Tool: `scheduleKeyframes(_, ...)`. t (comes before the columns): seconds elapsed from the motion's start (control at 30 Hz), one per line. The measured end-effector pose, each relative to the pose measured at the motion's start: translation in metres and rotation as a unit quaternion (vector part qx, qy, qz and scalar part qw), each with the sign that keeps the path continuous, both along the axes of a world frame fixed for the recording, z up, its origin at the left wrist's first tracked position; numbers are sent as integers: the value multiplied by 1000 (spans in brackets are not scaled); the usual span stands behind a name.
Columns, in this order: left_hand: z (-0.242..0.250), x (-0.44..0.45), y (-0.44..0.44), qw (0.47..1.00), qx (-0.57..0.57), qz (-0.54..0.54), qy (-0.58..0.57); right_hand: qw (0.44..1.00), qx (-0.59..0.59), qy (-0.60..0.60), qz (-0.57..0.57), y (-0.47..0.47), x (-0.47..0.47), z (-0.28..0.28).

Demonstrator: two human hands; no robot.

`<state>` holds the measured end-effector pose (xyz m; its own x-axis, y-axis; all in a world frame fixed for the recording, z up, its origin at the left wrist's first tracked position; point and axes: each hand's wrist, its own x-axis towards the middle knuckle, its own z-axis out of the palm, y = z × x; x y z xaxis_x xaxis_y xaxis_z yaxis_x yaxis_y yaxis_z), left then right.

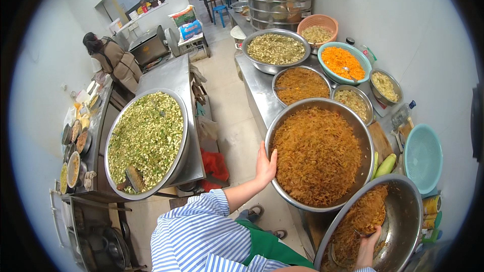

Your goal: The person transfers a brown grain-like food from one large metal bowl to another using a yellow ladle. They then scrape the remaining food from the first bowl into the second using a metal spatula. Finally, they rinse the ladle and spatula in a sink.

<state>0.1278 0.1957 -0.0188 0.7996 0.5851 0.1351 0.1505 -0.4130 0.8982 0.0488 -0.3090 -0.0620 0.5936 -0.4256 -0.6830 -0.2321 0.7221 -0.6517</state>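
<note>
My left hand [267, 162] rests against the left rim of a large steel basin [368, 138], fingers on the outside and thumb at the rim. Shredded brown-orange food [317, 155] is heaped in that basin. Below and to the right, a second steel basin [410, 211] sits tilted, with more of the same food inside. Within it my right hand [369, 238] holds a metal bowl [366, 232], mostly hidden by the heaped shredded food [372, 206].
At left, a huge basin of chopped green and white filling [147, 139] stands on a steel table [166, 71]. Filled bowls and a green squash [386, 165] crowd the right counter. A teal basket [422, 158] leans by the wall. Another person [115, 60] stands at upper left.
</note>
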Motion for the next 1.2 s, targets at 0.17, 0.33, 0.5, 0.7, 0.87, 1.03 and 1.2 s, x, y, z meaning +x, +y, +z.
scheduleKeyframes(0.17,-1,0,0,1000,-8,0,0,999,27,-19,26,10,-8,-2)
scheduleKeyframes(0.33,-4,0,-1,1000,-17,0,-5,1000,11,-19,10,24,-19,3)
scheduleKeyframes(0.5,-6,0,1,1000,-20,3,-5,999,30,-41,-21,23,-32,12)
scheduleKeyframes(0.7,-10,1,1,999,-36,-2,-12,996,26,-82,-30,8,-59,19)
scheduleKeyframes(0.87,-10,2,1,999,-44,-8,-27,988,-69,0,-141,8,-72,41)
scheduleKeyframes(1.03,-13,5,3,999,-50,-9,-13,990,-37,-92,-103,13,-92,74)
scheduleKeyframes(1.2,-23,7,11,994,-70,-63,-63,982,-65,-66,-165,5,-113,83)
